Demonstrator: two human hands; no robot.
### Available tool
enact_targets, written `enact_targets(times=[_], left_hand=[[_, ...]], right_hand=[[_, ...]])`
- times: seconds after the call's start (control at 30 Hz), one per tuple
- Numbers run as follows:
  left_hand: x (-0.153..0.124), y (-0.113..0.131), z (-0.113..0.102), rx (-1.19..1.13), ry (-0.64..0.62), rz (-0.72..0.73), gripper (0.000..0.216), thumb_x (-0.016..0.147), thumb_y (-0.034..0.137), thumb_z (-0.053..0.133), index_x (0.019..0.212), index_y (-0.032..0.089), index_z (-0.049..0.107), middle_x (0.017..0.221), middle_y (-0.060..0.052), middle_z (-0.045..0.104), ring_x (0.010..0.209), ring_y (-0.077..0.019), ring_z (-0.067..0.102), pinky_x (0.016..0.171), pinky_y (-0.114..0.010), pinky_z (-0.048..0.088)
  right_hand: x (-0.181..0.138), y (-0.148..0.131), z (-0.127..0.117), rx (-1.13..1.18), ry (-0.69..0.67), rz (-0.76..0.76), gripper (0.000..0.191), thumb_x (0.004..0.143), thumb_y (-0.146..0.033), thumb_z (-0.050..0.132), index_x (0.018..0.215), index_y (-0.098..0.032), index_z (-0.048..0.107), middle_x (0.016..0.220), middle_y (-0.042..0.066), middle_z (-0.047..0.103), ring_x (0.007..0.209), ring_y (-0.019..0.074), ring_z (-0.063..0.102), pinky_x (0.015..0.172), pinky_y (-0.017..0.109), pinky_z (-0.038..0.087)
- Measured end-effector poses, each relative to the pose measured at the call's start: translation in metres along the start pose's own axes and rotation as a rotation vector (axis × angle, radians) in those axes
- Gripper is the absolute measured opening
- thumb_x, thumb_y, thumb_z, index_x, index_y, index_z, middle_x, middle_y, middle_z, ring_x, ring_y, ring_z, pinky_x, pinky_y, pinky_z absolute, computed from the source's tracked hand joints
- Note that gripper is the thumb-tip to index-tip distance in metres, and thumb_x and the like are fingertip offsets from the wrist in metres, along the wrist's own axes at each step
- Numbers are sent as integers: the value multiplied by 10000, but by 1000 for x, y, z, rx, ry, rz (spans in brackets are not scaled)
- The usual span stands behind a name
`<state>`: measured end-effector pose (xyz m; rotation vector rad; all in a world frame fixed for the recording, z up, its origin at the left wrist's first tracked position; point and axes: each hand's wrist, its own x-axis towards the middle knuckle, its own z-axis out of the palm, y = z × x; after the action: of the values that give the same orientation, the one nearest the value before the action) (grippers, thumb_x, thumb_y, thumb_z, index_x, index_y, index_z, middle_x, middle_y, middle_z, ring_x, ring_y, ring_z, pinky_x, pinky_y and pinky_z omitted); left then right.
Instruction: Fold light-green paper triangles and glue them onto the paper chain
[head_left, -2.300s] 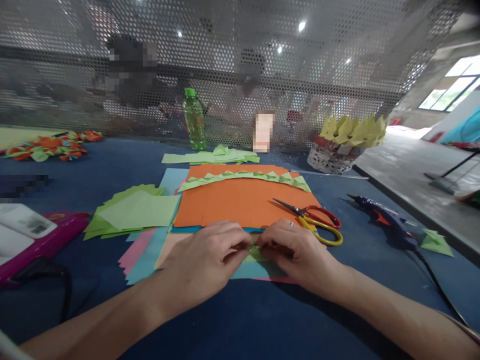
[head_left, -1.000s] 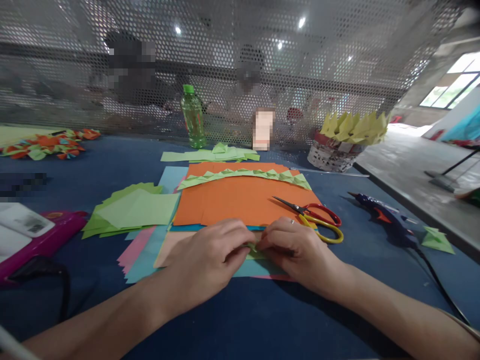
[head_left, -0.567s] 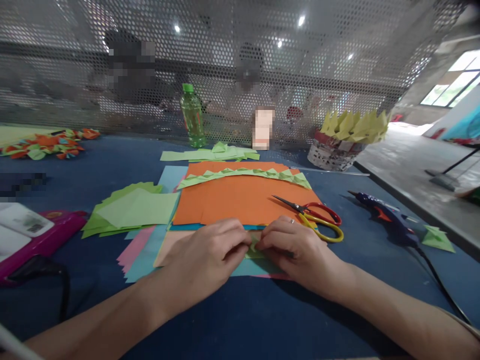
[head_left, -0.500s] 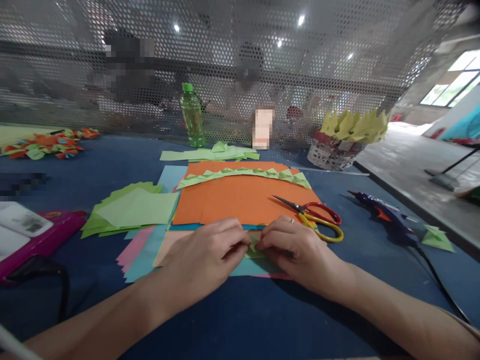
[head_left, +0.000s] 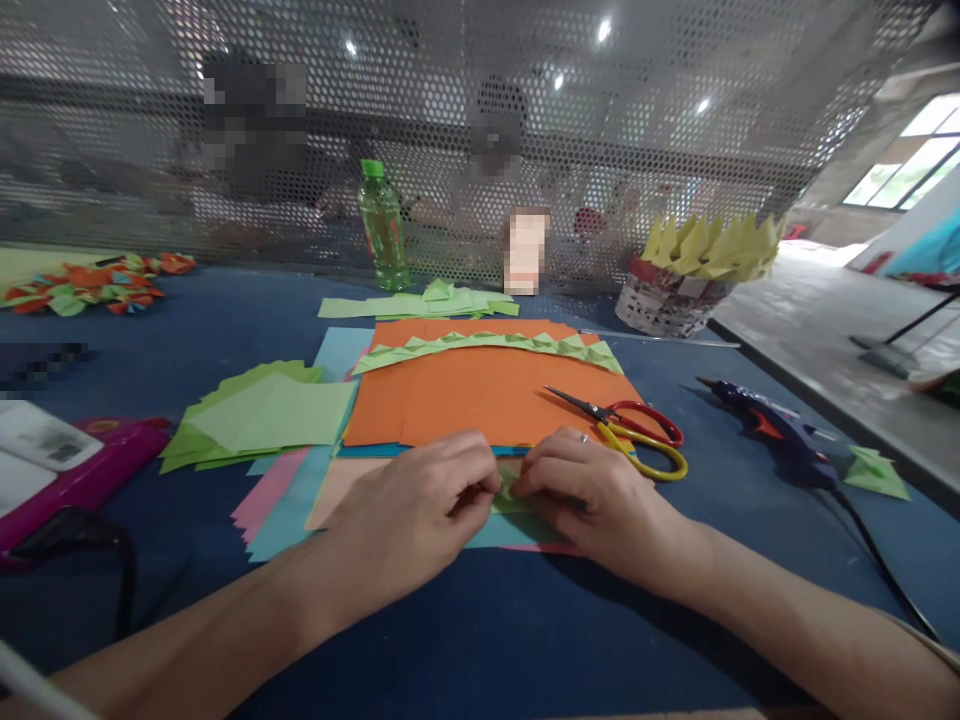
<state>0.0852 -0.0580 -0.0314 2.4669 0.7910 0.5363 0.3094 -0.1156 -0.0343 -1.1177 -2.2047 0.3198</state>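
Note:
My left hand (head_left: 416,510) and my right hand (head_left: 589,495) meet near the front of a stack of coloured sheets. Their fingertips pinch and press a small green folded paper (head_left: 508,492) against the sheets. Most of that paper is hidden under my fingers. Just behind lies an orange sheet (head_left: 480,395) with a strip of green folded triangles (head_left: 487,347) along its far edge. Red and yellow scissors (head_left: 634,440) lie shut on the orange sheet, close to my right hand.
A pile of green paper squares (head_left: 262,415) sits to the left, and a pink case (head_left: 82,470) further left. A blue glue gun (head_left: 772,430) with its cord lies at the right. A green bottle (head_left: 382,225), a basket (head_left: 671,305) and a perforated screen stand behind.
My fingers have kept working the small green paper in place, shifting only slightly. Nothing else on the table has moved.

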Motion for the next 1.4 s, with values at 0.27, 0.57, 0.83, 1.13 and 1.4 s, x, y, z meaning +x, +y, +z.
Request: enact_targets(times=[0.27, 0.57, 0.83, 1.13, 1.4], left_hand=[[0, -5, -4, 40, -66, 109, 182, 981, 82, 465, 864, 216, 503, 899, 28, 504, 786, -130, 500, 709, -281, 360], [-4, -5, -4, 159, -82, 213, 188, 993, 62, 429, 970, 225, 520, 1001, -1, 527, 898, -167, 547, 771, -306, 405], [-8, -1, -6, 290, -92, 227, 246, 897, -14, 403, 936, 198, 522, 1017, -41, 538, 923, -210, 554, 801, -358, 469], [-17, 8, 0, 495, 60, 461, 281, 956, 33, 414, 1119, 85, 637, 1121, -131, 630, 1045, -280, 568, 917, -446, 514], [-16, 11, 1, 520, 102, 508, 270, 941, 29, 455, 1107, 43, 668, 989, -131, 662, 897, -260, 585, 813, -415, 528]], right_hand=[[0, 0, -1, -44, -49, 10, 244, 870, 34, 587, 907, -181, 695, 937, 43, 692, 876, 185, 611, 791, 302, 489], [0, -2, -2, -89, -77, -28, 308, 859, 66, 527, 951, -172, 698, 951, 50, 689, 887, 188, 584, 797, 308, 494], [-2, -6, -5, -136, -96, -89, 320, 763, 61, 526, 911, -166, 695, 982, 58, 679, 880, 202, 583, 759, 324, 498], [-2, -11, -7, -225, -71, -152, 293, 865, 9, 446, 834, -139, 697, 959, 99, 684, 845, 214, 598, 711, 344, 503], [-1, -12, -6, -196, -77, -123, 328, 893, -2, 454, 940, -158, 739, 938, 86, 694, 850, 213, 624, 738, 342, 529]])
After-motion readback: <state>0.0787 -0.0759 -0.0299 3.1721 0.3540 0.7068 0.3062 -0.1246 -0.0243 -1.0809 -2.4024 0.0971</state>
